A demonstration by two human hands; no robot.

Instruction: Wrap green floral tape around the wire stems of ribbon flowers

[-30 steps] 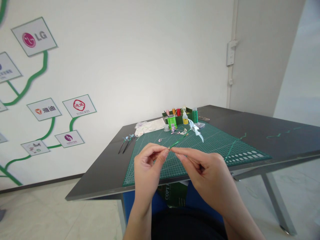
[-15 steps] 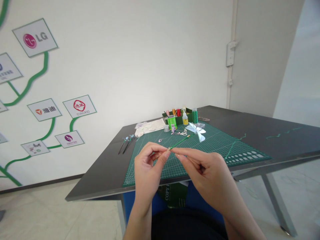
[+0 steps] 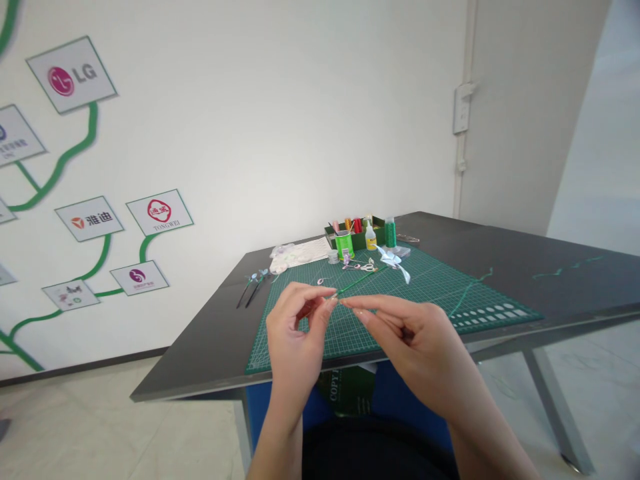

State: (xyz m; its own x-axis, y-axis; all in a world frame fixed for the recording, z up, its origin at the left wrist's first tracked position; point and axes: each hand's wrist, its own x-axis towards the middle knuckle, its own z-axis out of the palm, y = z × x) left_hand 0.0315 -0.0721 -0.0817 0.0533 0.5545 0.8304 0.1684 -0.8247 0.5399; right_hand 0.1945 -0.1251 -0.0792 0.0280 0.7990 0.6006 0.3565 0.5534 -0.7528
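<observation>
My left hand point(image 3: 297, 323) is closed, thumb and forefinger pinching the near end of a thin green stem point(image 3: 357, 285). The stem slants up and right over the mat toward pale blue, petal-like pieces point(image 3: 393, 259), which look joined to its far end. My right hand point(image 3: 413, 333) is closed too, with its forefinger reaching the left fingertips and its thumb bent just below. Whatever lies between the right fingers is too small to make out. Under both hands spreads a green cutting mat point(image 3: 350, 343).
Behind the hands stand a green can point(image 3: 345, 245), a glue bottle point(image 3: 371, 237), a green tube point(image 3: 390, 232) and a box of thread spools point(image 3: 357, 225). White-handled scissors point(image 3: 367, 267) lie before them. Dark-stemmed blue pieces point(image 3: 257, 290) rest at left, green strands point(image 3: 470, 291) at right.
The stem has turned in my left fingers, and the pale blue pieces at its far end show a different side. My right forefinger has shifted slightly lower.
</observation>
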